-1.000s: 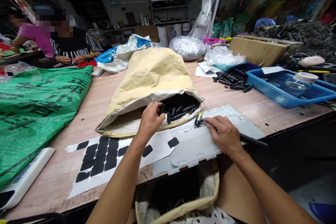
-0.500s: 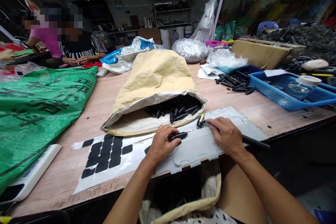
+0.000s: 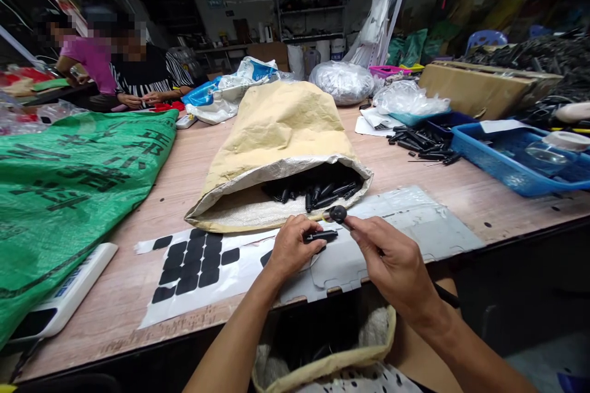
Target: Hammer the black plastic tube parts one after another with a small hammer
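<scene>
My left hand (image 3: 295, 245) pinches a slim black tube-like part (image 3: 326, 235) above the grey board (image 3: 345, 270) at the table's front edge. In my right hand (image 3: 391, 255) is a small hammer (image 3: 338, 214), gripped by its handle. Its round head is raised just above and beyond the black part, apart from it. Right behind both hands lies a yellow-lined sack (image 3: 286, 129), its mouth towards me, with several similar black parts (image 3: 318, 193) inside. A second open sack (image 3: 341, 363) sits on my lap below the edge, its dark contents unclear.
Black square stickers (image 3: 193, 264) on white sheet lie at left, near a green sack (image 3: 83, 172) and a white device (image 3: 69, 295). To the right are loose black parts (image 3: 426, 144), a blue basket (image 3: 511, 166) and a cardboard box (image 3: 474, 89). Two people sit at far left.
My right hand has lifted the hammer, and its head has turned and moved up and left nearer the black part. My left hand keeps its grip. The whole view has shifted slightly.
</scene>
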### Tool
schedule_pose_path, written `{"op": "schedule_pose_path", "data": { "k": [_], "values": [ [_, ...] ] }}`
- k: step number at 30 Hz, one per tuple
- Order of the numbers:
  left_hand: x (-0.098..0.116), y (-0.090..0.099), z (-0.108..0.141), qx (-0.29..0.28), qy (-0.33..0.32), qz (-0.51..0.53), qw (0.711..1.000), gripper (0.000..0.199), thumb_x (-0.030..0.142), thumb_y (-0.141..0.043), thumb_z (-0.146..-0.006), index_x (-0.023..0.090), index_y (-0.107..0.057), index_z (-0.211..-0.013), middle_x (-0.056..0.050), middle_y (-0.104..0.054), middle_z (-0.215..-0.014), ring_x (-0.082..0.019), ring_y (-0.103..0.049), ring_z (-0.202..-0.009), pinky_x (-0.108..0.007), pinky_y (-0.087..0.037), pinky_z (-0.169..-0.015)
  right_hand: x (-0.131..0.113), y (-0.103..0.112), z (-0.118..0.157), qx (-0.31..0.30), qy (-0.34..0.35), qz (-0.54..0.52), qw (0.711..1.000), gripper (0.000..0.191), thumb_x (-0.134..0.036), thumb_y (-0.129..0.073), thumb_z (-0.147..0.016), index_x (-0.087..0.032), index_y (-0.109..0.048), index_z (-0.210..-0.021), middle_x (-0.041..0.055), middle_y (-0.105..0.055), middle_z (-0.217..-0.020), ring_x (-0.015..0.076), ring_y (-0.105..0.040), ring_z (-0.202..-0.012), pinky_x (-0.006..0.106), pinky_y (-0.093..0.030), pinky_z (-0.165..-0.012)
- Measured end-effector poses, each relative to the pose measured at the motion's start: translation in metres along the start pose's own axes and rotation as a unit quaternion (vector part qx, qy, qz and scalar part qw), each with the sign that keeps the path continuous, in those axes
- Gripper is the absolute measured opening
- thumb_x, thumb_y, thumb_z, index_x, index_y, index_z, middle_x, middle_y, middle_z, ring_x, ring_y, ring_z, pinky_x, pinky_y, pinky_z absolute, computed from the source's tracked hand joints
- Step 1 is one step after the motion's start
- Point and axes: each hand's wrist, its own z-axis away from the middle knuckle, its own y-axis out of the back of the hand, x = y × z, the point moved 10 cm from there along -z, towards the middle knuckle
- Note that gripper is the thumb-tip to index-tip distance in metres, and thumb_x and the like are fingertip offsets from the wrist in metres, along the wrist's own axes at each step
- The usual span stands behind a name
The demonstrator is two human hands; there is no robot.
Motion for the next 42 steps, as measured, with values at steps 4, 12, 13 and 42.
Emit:
{"op": "schedule_pose_path", "data": {
  "k": [4, 12, 13, 42],
  "values": [
    [0.0, 0.0, 0.0, 0.0, 0.006, -0.013, 1.0, 0.009, 0.02, -0.077, -0.079, 0.022, -0.07, -0.083, -0.002, -0.067, -0.088, -0.023, -0.055, -0.093, -0.034, -0.043, -0.083, 0.002, -0.02, 0.008, -0.046, 0.004, 0.074, 0.996, 0.039, -0.013, -0.046, -0.098, -0.027, -0.068, -0.128, 0.0047, -0.069, -0.088, 0.0188, -0.066, -0.086, 0.032, -0.055, -0.078],
    [-0.001, 0.0, 0.0, 0.007, -0.003, 0.003, 1.0, 0.013, 0.018, -0.078, -0.077, 0.022, -0.072, -0.089, -0.002, -0.069, -0.09, -0.022, -0.056, -0.092, -0.035, -0.043, -0.085, 0.007, 0.001, 0.008, 0.015, 0.001, 0.094, 0.995, 0.039, -0.016, -0.048, -0.099, -0.027, -0.065, -0.132, 0.0062, -0.07, -0.095, 0.0206, -0.067, -0.091, 0.034, -0.053, -0.082],
    [-0.001, 0.0, 0.0, 0.008, -0.003, 0.002, 1.0, 0.014, 0.017, -0.078, -0.077, 0.022, -0.072, -0.089, -0.001, -0.069, -0.09, -0.022, -0.056, -0.092, -0.035, -0.043, -0.085, 0.009, -0.002, 0.009, 0.002, -0.004, 0.103, 0.995, 0.039, -0.016, -0.048, -0.099, -0.027, -0.066, -0.131, 0.0057, -0.07, -0.093, 0.0203, -0.066, -0.09, 0.033, -0.053, -0.081],
    [-0.006, -0.008, -0.001, -0.038, -0.012, -0.048, 0.998, 0.043, 0.042, -0.033, -0.107, 0.02, -0.052, -0.076, -0.002, -0.055, -0.084, -0.019, -0.049, -0.086, -0.035, -0.039, -0.082, 0.12, 0.009, -0.009, -0.031, -0.002, 0.291, 0.956, 0.027, -0.023, -0.055, -0.096, -0.026, -0.072, -0.117, 0.0039, -0.068, -0.092, 0.0216, -0.057, -0.088, 0.034, -0.042, -0.08]
  ]
}}
